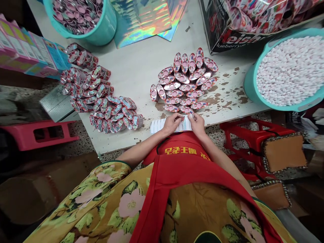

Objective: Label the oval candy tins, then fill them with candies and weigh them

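At the table's front edge lies a row of flat white cards (157,126), seemingly overlapped, with thin lines across it and some print along the lower side. My left hand (173,123) rests on its middle, with thumb and fingertips pinched together on the cards. Around the right end, my right hand (197,124) has its fingers curled and grips the cards. Both hands' fingertips nearly meet. Just beyond them stands a cluster of small upright containers (187,87) with oval tops and pink round caps.
More small containers (116,114) are bunched at left. A teal bucket (107,25) holds pink caps; another teal tub (253,77) holds white pieces. A black carton (217,30) and holographic sheets (141,20) lie at the back. Red stools (243,131) stand right.
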`<state>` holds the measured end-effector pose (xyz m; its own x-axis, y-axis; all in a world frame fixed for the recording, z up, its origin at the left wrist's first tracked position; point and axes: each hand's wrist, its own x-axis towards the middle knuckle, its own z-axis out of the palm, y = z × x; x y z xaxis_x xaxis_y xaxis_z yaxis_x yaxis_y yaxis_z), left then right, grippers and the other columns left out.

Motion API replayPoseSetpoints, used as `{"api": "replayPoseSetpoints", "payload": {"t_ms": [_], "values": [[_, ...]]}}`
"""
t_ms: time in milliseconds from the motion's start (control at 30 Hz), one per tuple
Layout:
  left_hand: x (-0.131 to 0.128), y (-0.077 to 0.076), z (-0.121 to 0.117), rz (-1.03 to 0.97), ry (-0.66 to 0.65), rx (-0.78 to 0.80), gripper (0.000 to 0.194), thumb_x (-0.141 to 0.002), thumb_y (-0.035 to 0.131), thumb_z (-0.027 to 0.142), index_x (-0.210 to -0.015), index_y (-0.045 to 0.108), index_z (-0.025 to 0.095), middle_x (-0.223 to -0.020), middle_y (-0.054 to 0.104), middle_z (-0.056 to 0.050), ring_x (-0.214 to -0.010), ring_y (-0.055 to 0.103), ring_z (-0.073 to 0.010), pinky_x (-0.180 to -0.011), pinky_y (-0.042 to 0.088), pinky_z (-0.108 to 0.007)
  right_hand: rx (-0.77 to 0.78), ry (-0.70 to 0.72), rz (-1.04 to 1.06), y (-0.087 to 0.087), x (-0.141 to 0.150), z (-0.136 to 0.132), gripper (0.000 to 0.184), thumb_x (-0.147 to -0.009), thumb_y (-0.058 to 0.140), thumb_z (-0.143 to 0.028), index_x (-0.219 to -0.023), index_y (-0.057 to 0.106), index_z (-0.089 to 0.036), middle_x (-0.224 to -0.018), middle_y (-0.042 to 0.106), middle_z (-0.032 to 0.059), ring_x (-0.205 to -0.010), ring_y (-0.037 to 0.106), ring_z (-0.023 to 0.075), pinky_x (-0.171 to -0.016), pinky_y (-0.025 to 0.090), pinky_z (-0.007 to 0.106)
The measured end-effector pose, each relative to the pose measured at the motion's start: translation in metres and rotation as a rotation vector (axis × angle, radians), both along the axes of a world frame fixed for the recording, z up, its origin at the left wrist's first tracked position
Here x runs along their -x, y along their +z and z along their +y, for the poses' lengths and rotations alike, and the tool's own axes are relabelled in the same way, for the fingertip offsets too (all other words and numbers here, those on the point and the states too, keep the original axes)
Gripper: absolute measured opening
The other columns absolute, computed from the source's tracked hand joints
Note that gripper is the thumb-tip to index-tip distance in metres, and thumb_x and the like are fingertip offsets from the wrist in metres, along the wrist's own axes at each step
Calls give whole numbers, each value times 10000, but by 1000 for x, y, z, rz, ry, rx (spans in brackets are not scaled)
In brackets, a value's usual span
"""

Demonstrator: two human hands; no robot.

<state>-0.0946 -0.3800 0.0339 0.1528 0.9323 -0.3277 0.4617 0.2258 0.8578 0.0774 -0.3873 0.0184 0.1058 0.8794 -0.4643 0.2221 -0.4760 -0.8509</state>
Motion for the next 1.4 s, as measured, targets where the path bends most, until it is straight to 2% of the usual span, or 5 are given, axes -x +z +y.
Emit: {"api": "replayPoseSetpoints", "payload": {"t_ms": [400,600,833,1067,1400], "values": [[49,18,8,375,-191,-300,482,-938,631,444,-1344,618,185,-1210,708,-120,-1066,624,-263,-967,465,-392,-14,29,140,14,-2,-4,424,-782,610,-638,-756,564,-218,-685,544,-12,-657,457,143,-620,391,266],[73,23,-6,341,-458,-71,260,-956,589,431,-936,748,227,-866,739,-52,-800,655,-211,-720,449,-289,-10,-27,97,21,-23,-20,550,-819,511,-754,-761,593,-214,-804,659,39,-813,585,194,-745,485,296],[26,67,-81,385,-536,-537,268,-1038,438,302,-1000,698,248,-804,697,-49,-749,600,-174,-732,427,-345,811,-60,378,3,-113,-48,746,-687,480,-935,-785,639,-213,-809,725,133,-840,714,287,-670,576,389],[-46,54,-160,102,-778,-523,173,-1001,530,337,-1106,660,291,-901,706,-56,-829,614,-192,-800,509,-388,692,9,459,-9,-176,-98,440,-600,899,-482,-827,710,-157,-780,770,122,-765,737,286,-779,599,445],[-93,-18,-137,-270,150,378,700,-880,607,652,-1375,550,162,-1172,706,-154,-992,696,-263,-827,571,-406,423,-228,391,42,-270,-186,604,-528,941,-495,-1022,763,-197,-1039,795,100,-916,760,318,-821,609,441]]}}
